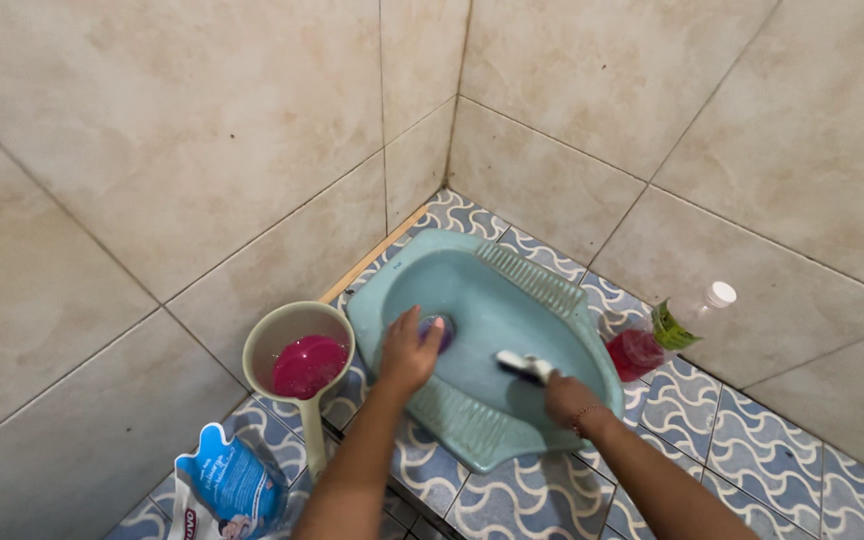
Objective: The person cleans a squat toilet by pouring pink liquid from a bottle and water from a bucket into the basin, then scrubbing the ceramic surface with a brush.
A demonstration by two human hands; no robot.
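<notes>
A light blue squat toilet pan [552,300] is set in the patterned tile floor in the room's corner. My left hand [407,352] reaches into the bowl and presses a small purple object [439,324] near the drain hole. My right hand [570,398] grips a white brush [522,365] whose head rests on the bowl's inner surface. Both forearms come in from the bottom edge.
A beige water dipper [292,350] holding pink liquid stands left of the pan, its handle pointing toward me. A blue and white refill pouch [227,490] lies at the bottom left. A clear bottle with red liquid [652,340] leans against the right wall. Beige tiled walls close in.
</notes>
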